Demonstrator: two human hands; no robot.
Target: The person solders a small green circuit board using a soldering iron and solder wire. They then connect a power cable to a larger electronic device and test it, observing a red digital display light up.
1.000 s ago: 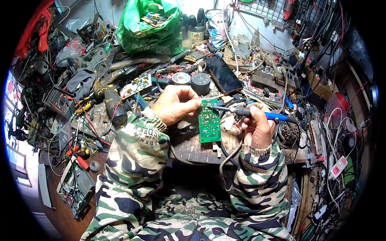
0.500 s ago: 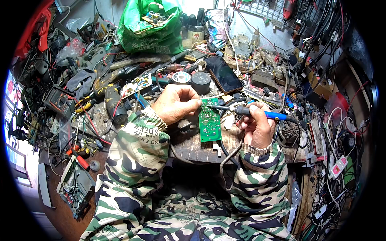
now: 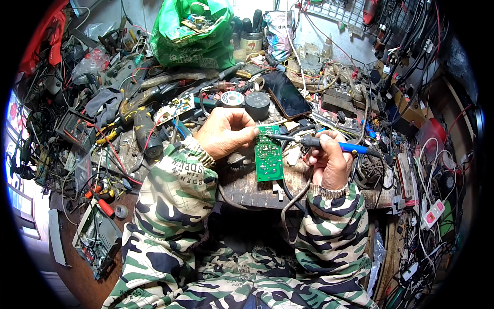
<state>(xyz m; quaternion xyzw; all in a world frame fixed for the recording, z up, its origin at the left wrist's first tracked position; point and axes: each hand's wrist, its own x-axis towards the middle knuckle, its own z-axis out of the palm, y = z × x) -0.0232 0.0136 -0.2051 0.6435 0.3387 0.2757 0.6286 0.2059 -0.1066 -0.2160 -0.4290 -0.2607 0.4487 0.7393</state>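
Note:
A green circuit board stands with its soldered side facing me, over the front of the wooden bench. My left hand is closed in a pinch at the board's upper left edge; its thumb and forefinger meet there. In my right hand is a soldering iron with a blue handle, gripped like a pen. The iron's tip points left and lies at the upper part of the board; whether it touches a joint is too small to tell. A white connector hangs below the board's lower edge.
Behind my hands lie a solder reel, a round black tin and a dark phone. A green bag of parts stands at the back. Tools, cables and scrap crowd both sides; a power strip hangs at right.
Almost nothing differs. Both hands, the circuit board and the soldering iron keep their places, with the tip still at the board's upper part.

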